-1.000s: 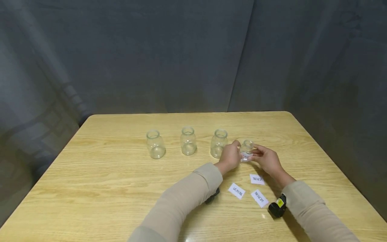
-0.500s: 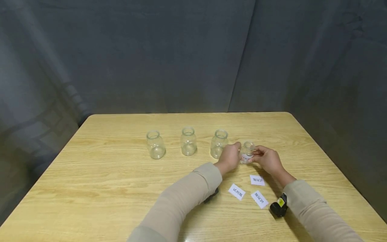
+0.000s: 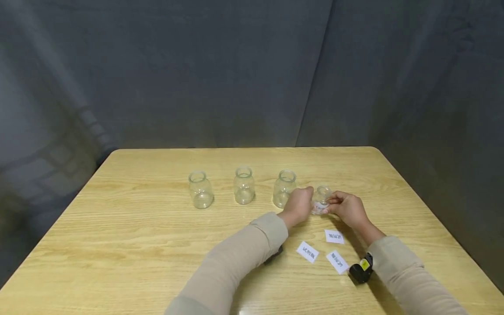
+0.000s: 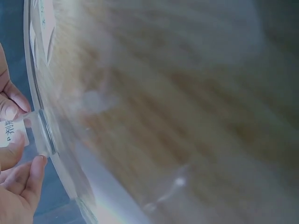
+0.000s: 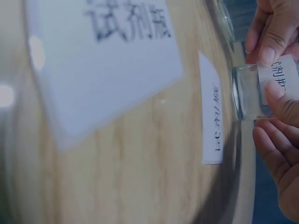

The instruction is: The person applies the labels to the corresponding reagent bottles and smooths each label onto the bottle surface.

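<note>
A small clear glass jar (image 3: 320,200) is between my two hands at the right of the row. My left hand (image 3: 300,204) grips its left side, with most of the fingers hidden from the head view. Fingers and thumb of my right hand (image 3: 348,210) pinch the right side. On the jar's front lies a white paper label (image 5: 275,77) with dark printed characters. Both thumbs press on it in the right wrist view. The same label (image 4: 21,133) appears at the edge of the left wrist view. Whether the jar's base touches the table cannot be told.
Three open glass jars stand upright in a row: one at left (image 3: 201,192), one in the middle (image 3: 244,188), one beside my left hand (image 3: 281,192). Three printed paper labels lie nearer me on the wooden table (image 3: 130,245): one (image 3: 334,236), another (image 3: 307,252), a third (image 3: 337,262).
The jar between my hands has shifted slightly toward me, and the print on its label shows more plainly. Both hands keep their hold and barely move.
</note>
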{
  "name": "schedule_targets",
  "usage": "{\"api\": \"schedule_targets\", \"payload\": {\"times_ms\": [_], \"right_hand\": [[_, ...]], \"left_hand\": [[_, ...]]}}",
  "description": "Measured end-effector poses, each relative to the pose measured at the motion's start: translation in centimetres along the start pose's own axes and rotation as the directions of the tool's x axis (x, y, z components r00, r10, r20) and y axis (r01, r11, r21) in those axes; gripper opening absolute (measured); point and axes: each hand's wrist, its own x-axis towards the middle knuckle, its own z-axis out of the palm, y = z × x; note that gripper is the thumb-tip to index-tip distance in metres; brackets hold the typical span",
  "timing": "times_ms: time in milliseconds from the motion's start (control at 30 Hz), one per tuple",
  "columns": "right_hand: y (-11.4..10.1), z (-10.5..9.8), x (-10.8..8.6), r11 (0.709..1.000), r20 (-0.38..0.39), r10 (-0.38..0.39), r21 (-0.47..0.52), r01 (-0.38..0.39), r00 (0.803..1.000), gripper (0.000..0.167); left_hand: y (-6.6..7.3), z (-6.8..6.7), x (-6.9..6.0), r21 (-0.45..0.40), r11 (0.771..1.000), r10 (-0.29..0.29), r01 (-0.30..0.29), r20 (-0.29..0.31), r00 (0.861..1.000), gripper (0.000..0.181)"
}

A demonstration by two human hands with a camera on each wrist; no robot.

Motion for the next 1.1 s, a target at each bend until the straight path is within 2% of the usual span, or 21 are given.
{"api": "schedule_targets", "payload": {"times_ms": [167,233,500,667,800,933,1100], "right_hand": [[-0.4,-0.3,0.0,0.999,0.004,0.007,-0.046,-0.006,1.000,0.026],[-0.5,-0.3,0.0,0.999,0.013,0.024,-0.033,-0.024,1.000,0.026],[-1.0,-0.1,-0.3,0.995,0.087,0.088,0.046,-0.093,0.992,0.033],[-1.0,-0.2,-0.8,0.994,0.112,0.097,0.032,-0.102,0.989,0.038],[-0.9,-0.2,-1.6,0.993,0.133,0.114,0.019,-0.118,0.984,0.040],[-0.6,-0.2,-2.5,0.992,0.144,0.120,0.009,-0.123,0.982,0.039],[-0.4,-0.6,-3.4,0.991,0.177,0.131,-0.023,-0.129,0.975,0.040]], "left_hand": [[0.0,-0.2,0.0,-0.055,0.998,0.000,0.000,0.007,1.000,0.020],[0.0,-0.3,-0.1,-0.080,0.997,-0.007,0.008,0.012,1.000,0.020],[0.3,-0.4,-0.7,-0.154,0.985,-0.073,0.074,0.017,0.997,0.025],[0.1,-0.3,-1.1,-0.176,0.977,-0.119,0.119,0.012,0.993,0.032],[-0.1,-0.6,-1.7,-0.217,0.966,-0.134,0.138,0.033,0.990,0.032],[-0.1,-0.9,-2.4,-0.219,0.963,-0.146,0.157,0.065,0.987,0.030],[0.2,-0.9,-3.1,-0.222,0.960,-0.145,0.172,0.133,0.980,0.030]]}}
